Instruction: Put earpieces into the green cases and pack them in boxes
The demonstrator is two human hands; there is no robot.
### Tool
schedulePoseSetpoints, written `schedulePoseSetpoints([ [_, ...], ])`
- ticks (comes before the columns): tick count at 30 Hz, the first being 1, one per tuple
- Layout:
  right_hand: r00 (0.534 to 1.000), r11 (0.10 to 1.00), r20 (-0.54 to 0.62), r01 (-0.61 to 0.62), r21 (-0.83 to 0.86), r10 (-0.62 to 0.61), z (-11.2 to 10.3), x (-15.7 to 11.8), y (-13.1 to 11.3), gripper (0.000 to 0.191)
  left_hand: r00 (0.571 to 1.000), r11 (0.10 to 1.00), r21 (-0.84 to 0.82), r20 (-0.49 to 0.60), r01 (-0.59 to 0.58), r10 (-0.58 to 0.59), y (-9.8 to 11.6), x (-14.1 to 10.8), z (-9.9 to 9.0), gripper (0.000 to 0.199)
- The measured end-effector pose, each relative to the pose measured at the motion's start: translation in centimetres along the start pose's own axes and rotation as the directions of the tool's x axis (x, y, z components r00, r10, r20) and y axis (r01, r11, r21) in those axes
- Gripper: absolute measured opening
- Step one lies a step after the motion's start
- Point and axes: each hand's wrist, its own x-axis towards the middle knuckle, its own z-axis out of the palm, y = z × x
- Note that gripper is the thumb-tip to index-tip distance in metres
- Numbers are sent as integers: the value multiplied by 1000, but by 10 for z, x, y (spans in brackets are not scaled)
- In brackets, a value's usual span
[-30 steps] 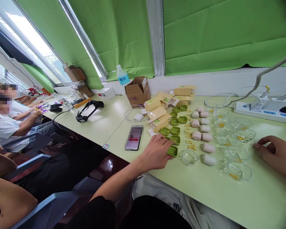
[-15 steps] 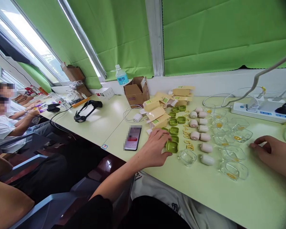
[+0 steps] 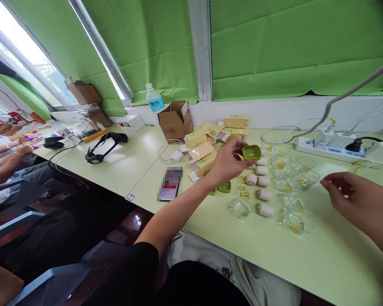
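Observation:
My left hand (image 3: 231, 161) is closed on the rim of a small green square cup (image 3: 252, 153), raised over the table and tilted so its hollow faces me. Below my wrist lie more green cups (image 3: 224, 187), partly hidden by the arm. Beside them runs a column of small yellow loop-shaped pieces (image 3: 244, 194). Pale pink-white rounded cylinders (image 3: 266, 195) stand in rows to the right, then clear plastic cups (image 3: 296, 221) with yellow marks. One more clear cup (image 3: 241, 208) sits nearer me. My right hand (image 3: 357, 204) hovers right of the clear cups, fingers loosely curled, thumb apart, holding nothing.
Opened yellow cartons (image 3: 202, 153), a brown box (image 3: 175, 122) and a bottle (image 3: 155, 98) stand behind. A phone (image 3: 170, 185), a white charger (image 3: 177, 157) and a black headset (image 3: 105, 146) lie to the left. A power strip (image 3: 327, 148) with cables is back right. People sit far left.
My left hand has lifted a green cup from the near end of its row and carried it up and to the right. The whole view has shifted slightly; the right hand remains beside the clear cups.

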Motion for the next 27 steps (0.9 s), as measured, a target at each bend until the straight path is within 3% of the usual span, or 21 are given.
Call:
schedulePoseSetpoints([
  [2, 995, 996, 103, 9, 84, -17, -10, 1, -33, 46, 1000, 999, -50, -27, 9, -10, -7, 8, 5, 49],
  [4, 967, 973, 169, 166, 158, -192, -16, 1, -72, 25, 998, 995, -95, -57, 32, -37, -12, 10, 7, 50],
  [7, 862, 914, 305, 372, 164, -405, -16, 3, -125, 18, 996, 988, -147, -57, 56, -65, -18, 5, 5, 54],
  [11, 710, 889, 566, 449, 93, -418, -1, 11, -171, 14, 992, 970, -226, -66, 88, -105, -24, 0, -2, 64],
  [15, 650, 879, 667, 476, 17, -365, 17, 18, -189, 12, 989, 968, -229, -81, 106, -128, -27, -2, -6, 66],
  [27, 667, 878, 636, 477, 34, -387, 34, 11, -188, 9, 993, 975, -201, -46, 94, -106, -34, -7, -4, 70],
])
